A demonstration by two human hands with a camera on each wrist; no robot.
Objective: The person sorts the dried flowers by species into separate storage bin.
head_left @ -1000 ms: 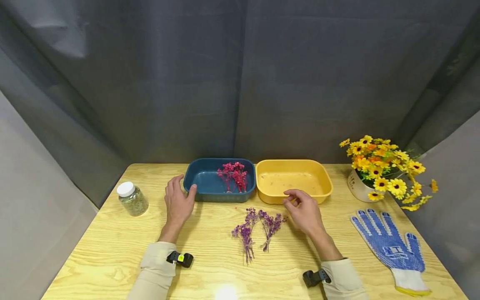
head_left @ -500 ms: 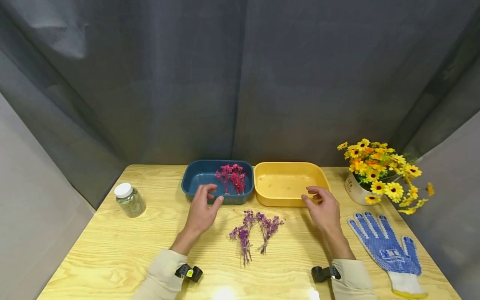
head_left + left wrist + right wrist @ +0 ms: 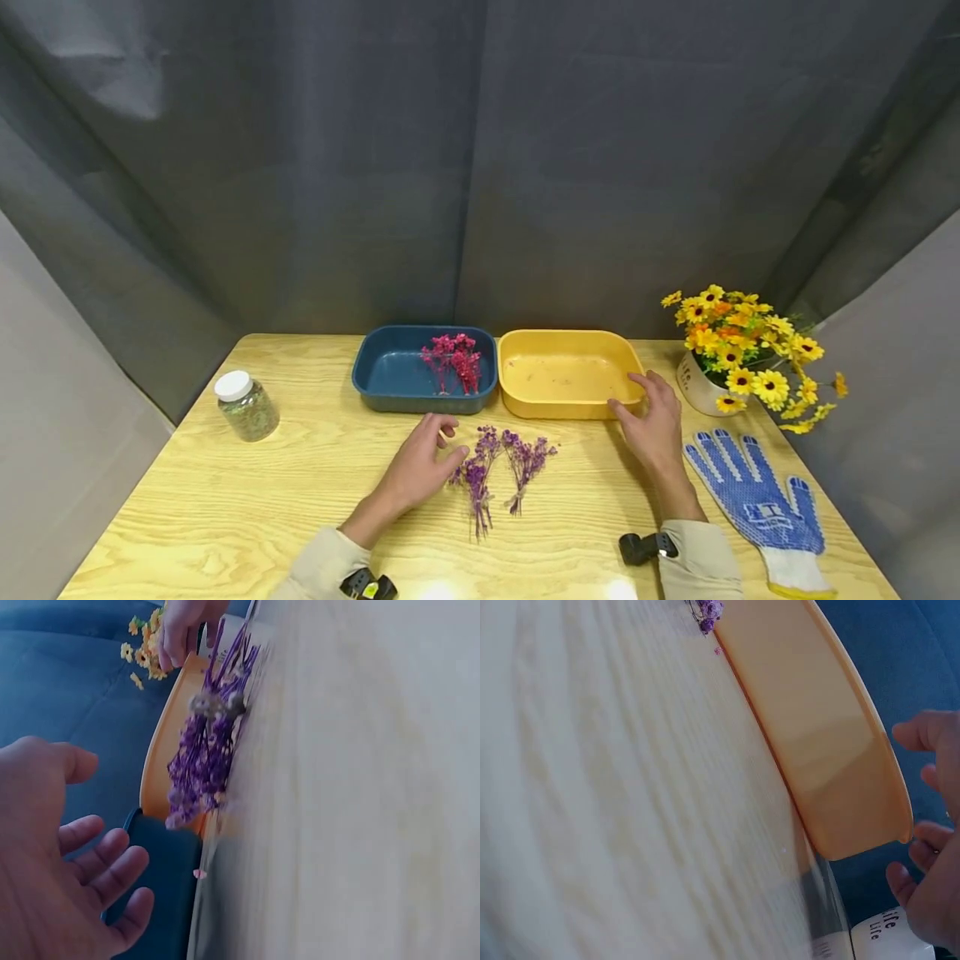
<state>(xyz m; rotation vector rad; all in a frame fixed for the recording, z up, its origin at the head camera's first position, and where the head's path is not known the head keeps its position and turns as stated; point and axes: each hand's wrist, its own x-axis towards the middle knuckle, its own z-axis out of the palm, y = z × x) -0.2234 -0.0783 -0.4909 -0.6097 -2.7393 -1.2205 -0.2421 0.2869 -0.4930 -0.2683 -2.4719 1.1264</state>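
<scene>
Two small bunches of dried purple flowers lie on the wooden table, a left bunch and a right bunch. My left hand hovers just left of the left bunch, fingers loosely bent and holding nothing; in the left wrist view the purple flowers show beyond its spread fingers. At the right front corner of the yellow tray is my right hand, thumb and fingers parted around the rim. The right wrist view shows its fingertips close to that rim, gripping nothing.
Left of the yellow tray stands a dark blue tray with pink dried flowers inside. A lidded jar is at the left. On the right are a pot of yellow flowers and a blue dotted glove.
My left hand has come from the blue tray's left side, rightward and down to the purple flowers. My right hand has shifted right along the yellow tray's front to its corner.
</scene>
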